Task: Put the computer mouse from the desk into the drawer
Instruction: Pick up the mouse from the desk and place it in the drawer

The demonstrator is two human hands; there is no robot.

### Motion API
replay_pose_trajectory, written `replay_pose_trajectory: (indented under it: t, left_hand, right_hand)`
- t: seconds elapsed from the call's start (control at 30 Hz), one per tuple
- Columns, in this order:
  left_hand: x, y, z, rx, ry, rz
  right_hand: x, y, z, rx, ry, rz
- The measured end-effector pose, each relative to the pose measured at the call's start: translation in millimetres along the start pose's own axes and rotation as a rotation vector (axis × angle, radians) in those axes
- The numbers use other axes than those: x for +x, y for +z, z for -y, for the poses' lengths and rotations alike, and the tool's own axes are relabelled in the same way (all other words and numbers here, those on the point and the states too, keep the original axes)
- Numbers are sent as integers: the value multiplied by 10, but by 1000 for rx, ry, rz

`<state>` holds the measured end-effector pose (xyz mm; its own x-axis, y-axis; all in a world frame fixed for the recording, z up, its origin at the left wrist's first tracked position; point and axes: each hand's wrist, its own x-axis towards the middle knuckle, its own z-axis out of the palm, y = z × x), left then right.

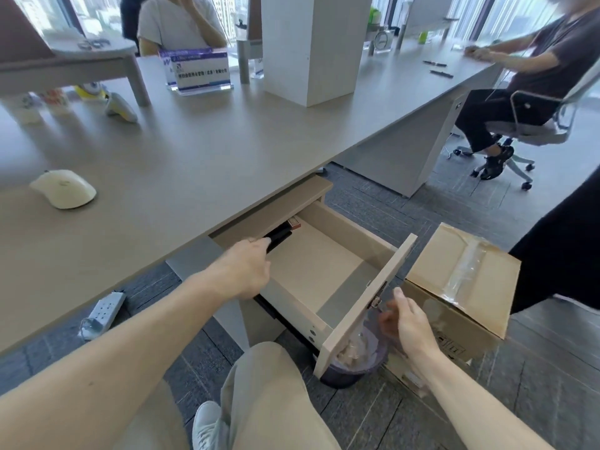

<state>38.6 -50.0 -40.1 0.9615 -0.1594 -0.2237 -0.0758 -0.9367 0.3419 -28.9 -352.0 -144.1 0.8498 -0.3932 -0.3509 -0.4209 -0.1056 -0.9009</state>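
Mouse (63, 189) on desk (201, 151); left hand (245, 267) curled over open drawer (319, 264), right hand (410, 319) fingers apart.

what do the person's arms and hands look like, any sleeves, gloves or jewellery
Both forearms are bare as far as the frame shows, with no sleeve in view. The left hand and right hand wear no gloves, and no watch or bracelet shows at either wrist. The right hand is motion-blurred, so a ring there cannot be ruled out. Below the arms are light khaki trousers and a white shoe.

bench (201, 151): grey, long
near left edge: cream mouse (63, 189)
far edge: sign holder (198, 70), white box (313, 47)
far right: two pens (437, 68)
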Motion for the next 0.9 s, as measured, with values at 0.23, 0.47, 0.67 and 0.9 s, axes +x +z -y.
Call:
replay_pose_trajectory:
  t: [0.23, 0.47, 0.67, 0.9]
  left_hand:
    - [-527, -804, 232, -372, 209, -214]
    - [-1084, -1433, 1598, -355, -110, -541]
    - [-1623, -1615, 2650, -201, -462, -578]
    - [-1700, -1389, 3342, 9, -734, -365]
  right_hand:
    - [-351, 100, 875, -133, -424, -119]
    - [-818, 1278, 1805, -226, -759, 211]
    - [-1093, 2669, 2275, -306, -868, 477]
    - [-1351, 4090, 2371, -465, -997, 572]
